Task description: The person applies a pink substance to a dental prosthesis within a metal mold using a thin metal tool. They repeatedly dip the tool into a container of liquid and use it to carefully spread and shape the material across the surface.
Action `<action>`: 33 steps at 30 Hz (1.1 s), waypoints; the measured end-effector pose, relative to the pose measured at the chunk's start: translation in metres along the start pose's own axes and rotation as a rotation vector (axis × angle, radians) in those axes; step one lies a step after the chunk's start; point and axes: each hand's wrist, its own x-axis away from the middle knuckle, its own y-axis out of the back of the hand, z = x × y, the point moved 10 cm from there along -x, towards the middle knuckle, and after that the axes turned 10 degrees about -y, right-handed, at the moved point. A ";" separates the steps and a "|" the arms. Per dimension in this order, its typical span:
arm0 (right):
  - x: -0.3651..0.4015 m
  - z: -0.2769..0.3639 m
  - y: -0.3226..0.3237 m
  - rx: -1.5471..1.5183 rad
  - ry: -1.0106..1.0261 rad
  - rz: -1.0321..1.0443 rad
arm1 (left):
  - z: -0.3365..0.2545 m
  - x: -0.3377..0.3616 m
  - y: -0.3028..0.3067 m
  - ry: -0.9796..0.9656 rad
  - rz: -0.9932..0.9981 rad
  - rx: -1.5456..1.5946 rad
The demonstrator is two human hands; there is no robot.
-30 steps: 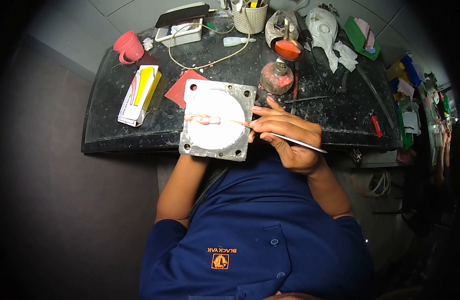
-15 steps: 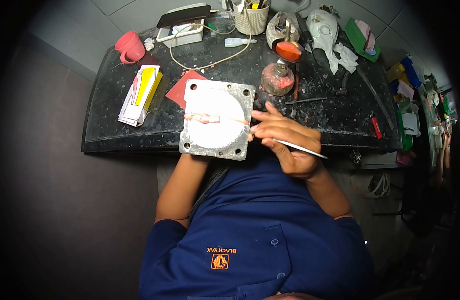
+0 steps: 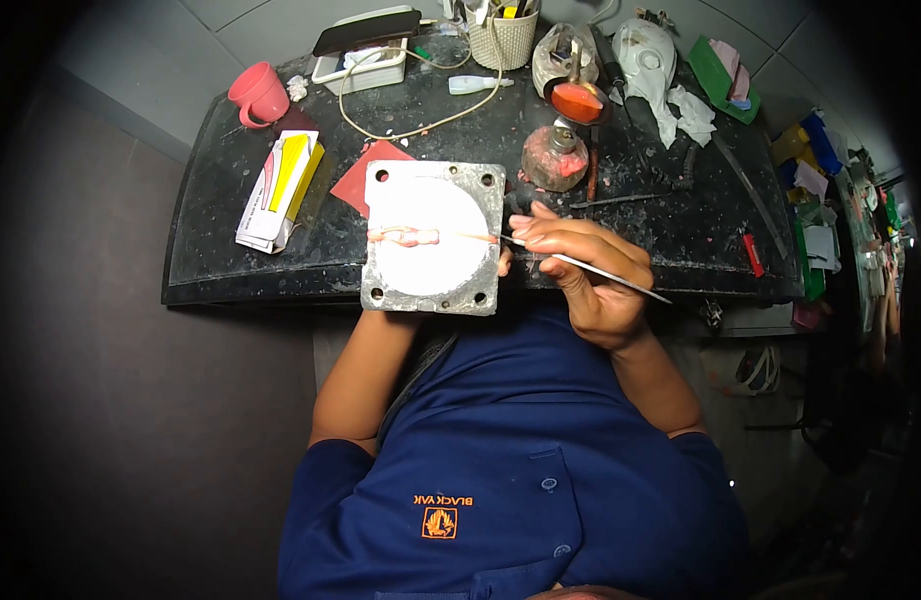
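A square grey metal mould (image 3: 486, 205) with holes at its corners is held level over the desk's front edge. White plaster-like material (image 3: 421, 270) fills its round middle. Set in that face is a small pinkish-orange piece (image 3: 406, 236), and a thin orange line runs from it to the right edge. My left hand (image 3: 505, 262) supports the mould from below; mostly hidden, it shows fingertips at the right edge. My right hand (image 3: 606, 275) pinches a slim, light-coloured metal hand tool (image 3: 611, 275), its tip close to the mould's right edge by the line.
On the dark, speckled desk (image 3: 221, 200) lie a red sheet (image 3: 353, 182), a box (image 3: 281, 190), and a pink mug (image 3: 259, 95). Behind my right hand stands a glass burner (image 3: 555, 160), with an orange-filled ladle-like dish (image 3: 579, 100) above it. A cord (image 3: 421, 130) loops across the back.
My right hand and the tool have shifted slightly right, with the tool tip now nearer the orange line. The mould has moved slightly left.
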 end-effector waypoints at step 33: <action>-0.002 0.001 -0.020 0.021 0.011 0.137 | 0.060 -0.012 -0.029 0.171 0.028 -0.352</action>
